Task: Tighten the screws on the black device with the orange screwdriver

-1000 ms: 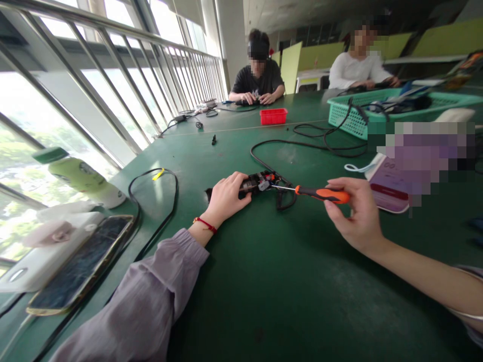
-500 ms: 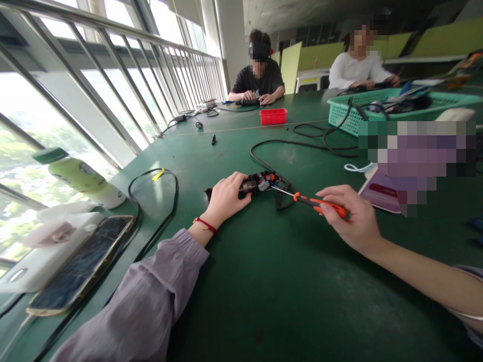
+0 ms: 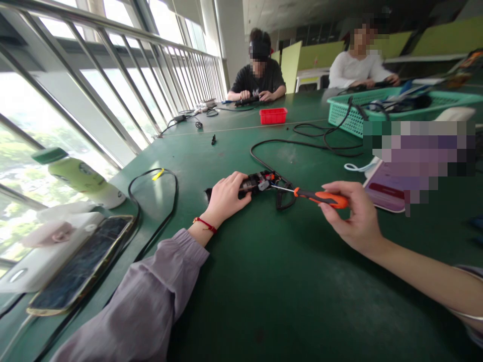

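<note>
My left hand (image 3: 229, 197) is wrapped over a black, tube-shaped corded device (image 3: 247, 186) and presses it on the green table. At the device's right end the casing is open, with red, grey and blue inner parts (image 3: 266, 181) showing. A screwdriver (image 3: 320, 197) with an orange and black handle is in my right hand (image 3: 354, 216), pinched at the handle's end. Its shaft runs left, and the tip is among the exposed parts; exactly what it touches is too small to tell. A black cable (image 3: 264, 160) trails from the device's right end.
Farther back stand a red box (image 3: 273, 116) and a green basket (image 3: 341, 114) with tools and cables. A blurred purple item (image 3: 388, 193) lies right. A phone (image 3: 85, 264), a bottle (image 3: 81, 176) and a black cord (image 3: 176, 193) are left. Two people sit across the table.
The screwdriver's handle has turned, showing more orange on its side, and my right fingers have shifted back a little along it. My left hand and the device look unmoved.
</note>
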`<state>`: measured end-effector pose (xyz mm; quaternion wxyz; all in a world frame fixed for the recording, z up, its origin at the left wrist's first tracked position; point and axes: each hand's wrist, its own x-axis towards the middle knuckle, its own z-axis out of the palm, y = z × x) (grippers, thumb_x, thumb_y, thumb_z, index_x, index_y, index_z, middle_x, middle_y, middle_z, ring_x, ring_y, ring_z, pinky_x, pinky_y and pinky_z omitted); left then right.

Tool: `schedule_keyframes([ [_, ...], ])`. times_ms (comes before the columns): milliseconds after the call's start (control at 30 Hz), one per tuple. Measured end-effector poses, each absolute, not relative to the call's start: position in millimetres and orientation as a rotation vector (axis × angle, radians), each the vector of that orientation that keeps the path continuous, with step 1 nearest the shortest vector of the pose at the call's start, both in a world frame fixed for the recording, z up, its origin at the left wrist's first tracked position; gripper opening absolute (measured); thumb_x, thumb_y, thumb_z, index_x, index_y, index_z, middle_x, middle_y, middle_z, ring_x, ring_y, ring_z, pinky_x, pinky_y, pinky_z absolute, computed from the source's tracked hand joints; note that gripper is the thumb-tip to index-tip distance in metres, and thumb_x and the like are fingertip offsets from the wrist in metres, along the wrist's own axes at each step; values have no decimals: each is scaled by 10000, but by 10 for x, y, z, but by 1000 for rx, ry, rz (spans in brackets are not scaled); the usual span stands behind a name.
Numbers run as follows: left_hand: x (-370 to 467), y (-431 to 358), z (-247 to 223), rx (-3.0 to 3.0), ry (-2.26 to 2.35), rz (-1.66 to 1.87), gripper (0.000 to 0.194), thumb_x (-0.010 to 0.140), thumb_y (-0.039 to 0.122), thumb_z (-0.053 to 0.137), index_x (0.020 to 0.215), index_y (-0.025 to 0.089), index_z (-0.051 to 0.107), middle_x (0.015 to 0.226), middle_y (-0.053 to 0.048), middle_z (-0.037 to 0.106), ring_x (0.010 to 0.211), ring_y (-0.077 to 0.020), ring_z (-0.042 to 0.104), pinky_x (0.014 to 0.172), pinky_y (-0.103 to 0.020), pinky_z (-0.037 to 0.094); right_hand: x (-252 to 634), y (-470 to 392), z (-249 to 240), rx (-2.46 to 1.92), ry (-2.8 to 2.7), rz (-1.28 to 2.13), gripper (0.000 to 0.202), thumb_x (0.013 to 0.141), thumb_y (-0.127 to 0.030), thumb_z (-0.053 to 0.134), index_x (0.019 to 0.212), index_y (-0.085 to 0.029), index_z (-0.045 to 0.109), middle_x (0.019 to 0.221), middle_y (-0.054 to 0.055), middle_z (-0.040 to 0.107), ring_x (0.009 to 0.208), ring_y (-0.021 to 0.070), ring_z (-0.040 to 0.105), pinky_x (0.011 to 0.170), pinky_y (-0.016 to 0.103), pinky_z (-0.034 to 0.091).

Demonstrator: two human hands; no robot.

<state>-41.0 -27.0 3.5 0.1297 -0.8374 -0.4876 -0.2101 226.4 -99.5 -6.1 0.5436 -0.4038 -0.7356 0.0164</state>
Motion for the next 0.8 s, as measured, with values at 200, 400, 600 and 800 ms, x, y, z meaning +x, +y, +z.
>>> schedule_keyframes([
  [200, -419, -267, 40, -2445, -1417, -606, 292, 784, 319, 514, 1051, 204, 501, 991, -25, 610, 857, -196, 605, 729, -301, 431, 2284, -993, -77, -1020, -1794, 83, 178, 784, -194, 582, 956, -233, 556, 825, 20, 620, 695, 157, 632, 613, 283, 516],
  [400, -418, -266, 35, -2440, -1414, -603, 292, 791, 316, 503, 1058, 200, 497, 993, -26, 606, 859, -198, 602, 730, -304, 431, 2286, -977, -86, -964, -1726, 25, 288, 769, -182, 603, 1043, -239, 537, 916, 38, 606, 822, 177, 628, 711, 305, 524],
  [600, -425, -284, 42, -2452, -1401, -585, 297, 800, 311, 501, 1073, 194, 497, 1008, -36, 609, 862, -201, 598, 742, -310, 434, 2282, -997, -76, -1000, -1826, 106, 119, 807, -215, 569, 923, -243, 569, 823, 23, 638, 724, 176, 635, 651, 319, 531],
  [800, -436, -300, 38, -2461, -1367, -552, 312, 843, 318, 470, 1116, 169, 488, 981, -63, 627, 903, -216, 586, 794, -326, 426, 2278, -995, -83, -994, -1730, 48, 314, 771, -211, 609, 1076, -239, 539, 949, 50, 608, 823, 194, 635, 716, 335, 529],
])
